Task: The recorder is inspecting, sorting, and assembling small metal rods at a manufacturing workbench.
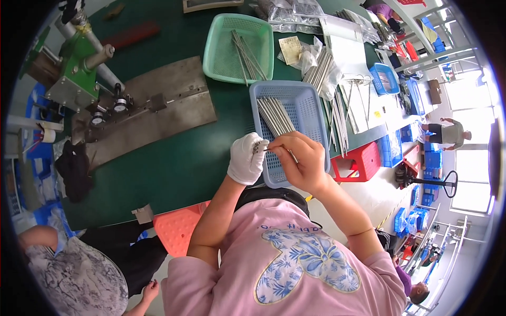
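My left hand (245,159), in a white glove, is closed round a small bunch of metal rods (259,147), of which mostly the ends show. Bare and closed in a pinch, my right hand (300,161) holds a thin dark pin-like piece (268,149) against those ends. Both hands are over the near left part of a blue-grey plastic basket (322,126). Inside it, just beyond my hands, lies a stack of grey metal rods (275,115). How far the held rods reach is hidden by the glove and my fingers.
A green basket (211,58) with a few rods stands beyond on the green table (158,184). More rods (319,71) lie at the right by plastic bags. At left, a green press (79,79) stands by a metal plate (195,84). Red stools (363,162) flank me; another person (79,268) is at lower left.
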Tool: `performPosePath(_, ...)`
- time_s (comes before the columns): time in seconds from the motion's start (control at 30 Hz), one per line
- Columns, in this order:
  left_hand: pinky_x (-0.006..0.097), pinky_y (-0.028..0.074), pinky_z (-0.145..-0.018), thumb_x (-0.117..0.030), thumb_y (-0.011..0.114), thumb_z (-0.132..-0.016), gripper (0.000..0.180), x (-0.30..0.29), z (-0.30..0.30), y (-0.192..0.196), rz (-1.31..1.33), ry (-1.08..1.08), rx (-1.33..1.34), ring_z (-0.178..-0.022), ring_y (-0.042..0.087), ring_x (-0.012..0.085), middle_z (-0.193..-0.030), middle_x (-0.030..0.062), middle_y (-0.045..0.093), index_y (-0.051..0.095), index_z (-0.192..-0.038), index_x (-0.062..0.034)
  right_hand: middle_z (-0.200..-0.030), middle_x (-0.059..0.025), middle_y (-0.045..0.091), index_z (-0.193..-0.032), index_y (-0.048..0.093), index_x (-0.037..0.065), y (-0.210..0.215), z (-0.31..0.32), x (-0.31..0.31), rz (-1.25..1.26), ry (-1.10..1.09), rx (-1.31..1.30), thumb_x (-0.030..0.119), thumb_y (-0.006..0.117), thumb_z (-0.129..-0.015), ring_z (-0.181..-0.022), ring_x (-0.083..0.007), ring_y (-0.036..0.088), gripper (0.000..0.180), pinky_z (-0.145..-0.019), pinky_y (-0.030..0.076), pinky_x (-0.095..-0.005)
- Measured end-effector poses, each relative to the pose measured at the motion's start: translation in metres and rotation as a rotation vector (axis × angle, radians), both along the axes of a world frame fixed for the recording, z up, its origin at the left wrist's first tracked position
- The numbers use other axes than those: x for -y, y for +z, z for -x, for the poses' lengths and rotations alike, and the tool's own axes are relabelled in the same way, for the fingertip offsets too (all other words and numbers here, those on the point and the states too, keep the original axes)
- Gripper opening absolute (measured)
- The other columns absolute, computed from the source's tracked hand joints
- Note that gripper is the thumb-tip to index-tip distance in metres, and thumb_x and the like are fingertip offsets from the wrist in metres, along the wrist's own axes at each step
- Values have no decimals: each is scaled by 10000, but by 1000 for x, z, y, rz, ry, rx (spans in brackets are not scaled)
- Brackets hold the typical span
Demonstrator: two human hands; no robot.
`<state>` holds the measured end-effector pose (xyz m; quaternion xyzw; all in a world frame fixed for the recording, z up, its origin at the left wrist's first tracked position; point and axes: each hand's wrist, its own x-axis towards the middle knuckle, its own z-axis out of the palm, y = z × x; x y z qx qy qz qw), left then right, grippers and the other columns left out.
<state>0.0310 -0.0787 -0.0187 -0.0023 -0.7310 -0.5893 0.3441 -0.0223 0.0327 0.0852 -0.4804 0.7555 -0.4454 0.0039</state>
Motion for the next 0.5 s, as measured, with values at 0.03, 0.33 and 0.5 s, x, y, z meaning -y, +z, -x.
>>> performPosePath(0.03,379,376,-476,-183,514,-811,177,2,-1,1,1,-9,-1,-518,483,325,-604,129,474,499,-737,-23,-743,-114,595,-835,570,-16,0,0,2,-1,4,3,-65,555,-739,-601,-210,590,109,-524,466,-268)
performPosePath(0.33,393,378,-499,-231,515,-790,224,5,1,-5,0,-45,-15,-556,477,352,-630,148,468,477,-743,-16,-760,-119,597,-841,577,-12,1,2,11,-64,79,-42,-55,559,-744,-621,-223,595,107,-546,471,-266)
performPosePath(0.5,390,385,-503,-245,515,-790,238,6,2,-4,-17,-60,-35,-562,482,355,-629,148,468,471,-739,-17,-756,-92,582,-841,580,22,3,2,14,-63,88,-139,8,584,-703,-578,-247,571,139,-489,462,-310)
